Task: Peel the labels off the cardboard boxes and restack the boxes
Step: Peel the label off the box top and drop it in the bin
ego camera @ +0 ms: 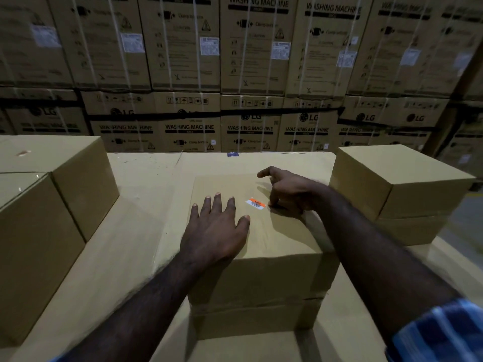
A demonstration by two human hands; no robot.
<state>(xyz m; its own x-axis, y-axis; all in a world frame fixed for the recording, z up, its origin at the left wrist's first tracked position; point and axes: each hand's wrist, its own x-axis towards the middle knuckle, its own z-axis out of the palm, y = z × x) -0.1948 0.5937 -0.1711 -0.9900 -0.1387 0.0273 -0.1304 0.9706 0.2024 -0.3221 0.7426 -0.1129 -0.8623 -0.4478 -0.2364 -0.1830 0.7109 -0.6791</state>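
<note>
Behind, a wall of washing-machine cartons [251, 48]; nearer, plain boxes stacked left [52, 178] and right [397, 184] on a cardboard-covered counter [146, 168], well apart from the work and blocking nothing. At centre, a box [261, 241] atop another, pinned by the left hand [214, 226], flat and relaxed with fingers spread, likely to steady it for peeling. Just beside, on the lid, an orange-and-white label [255, 203], stuck flat, the right hand [287, 192] loosely curled, grasping nothing, fingertip at the label's right edge, apparently to lift a corner.

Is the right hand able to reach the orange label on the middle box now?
Probably yes. The right hand has a fingertip down beside the orange label, nothing lies between them, and the left hand rests clear of it.
</note>
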